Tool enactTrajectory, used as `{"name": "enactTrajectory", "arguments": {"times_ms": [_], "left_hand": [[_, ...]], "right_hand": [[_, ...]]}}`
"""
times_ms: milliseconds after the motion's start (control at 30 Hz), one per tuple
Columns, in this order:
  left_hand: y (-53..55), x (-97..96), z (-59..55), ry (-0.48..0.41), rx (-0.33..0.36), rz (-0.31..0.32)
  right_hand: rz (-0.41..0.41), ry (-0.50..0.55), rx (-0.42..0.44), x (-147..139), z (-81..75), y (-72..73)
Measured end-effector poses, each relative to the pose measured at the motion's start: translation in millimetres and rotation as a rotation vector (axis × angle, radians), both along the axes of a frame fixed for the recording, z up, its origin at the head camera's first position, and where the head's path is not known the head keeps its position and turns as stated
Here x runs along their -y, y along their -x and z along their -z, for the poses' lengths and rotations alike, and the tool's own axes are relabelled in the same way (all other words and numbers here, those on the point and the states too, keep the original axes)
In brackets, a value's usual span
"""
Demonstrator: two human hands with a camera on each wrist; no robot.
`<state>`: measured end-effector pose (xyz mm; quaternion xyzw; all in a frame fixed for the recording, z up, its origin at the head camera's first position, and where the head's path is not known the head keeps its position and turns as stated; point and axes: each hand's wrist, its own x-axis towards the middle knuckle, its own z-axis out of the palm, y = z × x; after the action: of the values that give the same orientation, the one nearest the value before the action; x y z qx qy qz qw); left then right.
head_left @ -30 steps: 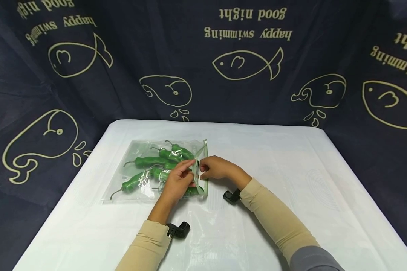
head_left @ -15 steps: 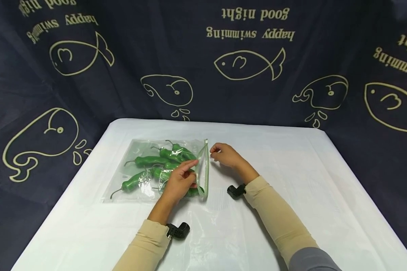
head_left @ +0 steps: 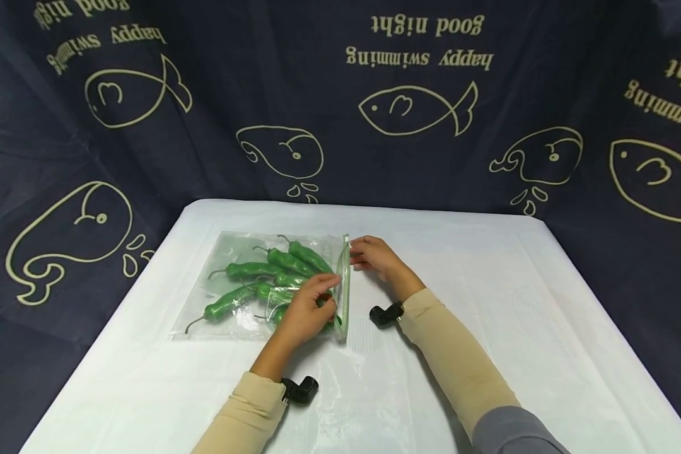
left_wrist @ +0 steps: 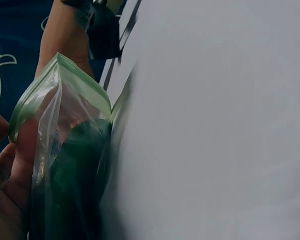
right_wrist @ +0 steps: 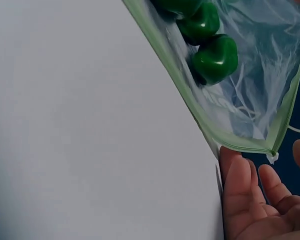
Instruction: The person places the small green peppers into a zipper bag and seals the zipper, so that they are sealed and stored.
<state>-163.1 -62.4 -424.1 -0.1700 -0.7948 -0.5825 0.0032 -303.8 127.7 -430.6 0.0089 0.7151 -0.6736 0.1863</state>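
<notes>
A clear zip bag (head_left: 231, 244) with a green zip edge lies on the white table, its mouth toward the right. Several green peppers (head_left: 227, 304) are inside, stems mostly pointing left. My left hand (head_left: 309, 310) rests over the mouth end and pinches the green rim (left_wrist: 20, 116), lifting the upper lip off the lower one. At the far corner of the mouth is my right hand (head_left: 374, 257), fingers loosely bent. In the right wrist view its fingertips are right under the corner with the white zip end (right_wrist: 273, 158), thumb apart from the fingers.
A white cloth covers the table (head_left: 459, 252). Behind it hangs a dark blue curtain (head_left: 329, 94) with fish and whale outlines. Each wrist carries a black camera; the left wrist camera (head_left: 301, 390) sits over the table's front part.
My right hand has left the middle of the mouth, drawn back, then come to the bag's far corner. My left hand has shifted slightly right with the upper lip, narrowing the visible opening.
</notes>
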Motion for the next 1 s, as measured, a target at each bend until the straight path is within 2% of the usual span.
{"name": "enactTrajectory", "arguments": {"times_ms": [267,467,633,867,1000], "left_hand": [[-3.1,-4.6,-1.3,0.190,-0.162,0.027],[-12.5,-9.1,-5.1,0.367,-0.202,0.098],[-20.6,-10.1,-11.5,0.496,-0.167,0.197],[-26.9,-3.7,-26.5,0.527,-0.075,0.324],[-26.4,-3.5,-26.3,0.566,-0.021,0.370]], "right_hand": [[-0.009,0.012,0.034,3.9,7.3,8.1],[0.010,0.014,0.047,3.2,9.4,10.9],[0.024,0.034,0.054,3.4,9.3,11.0],[0.065,0.031,0.066,5.5,10.2,12.5],[0.082,0.015,0.055,7.0,11.2,12.8]]}}
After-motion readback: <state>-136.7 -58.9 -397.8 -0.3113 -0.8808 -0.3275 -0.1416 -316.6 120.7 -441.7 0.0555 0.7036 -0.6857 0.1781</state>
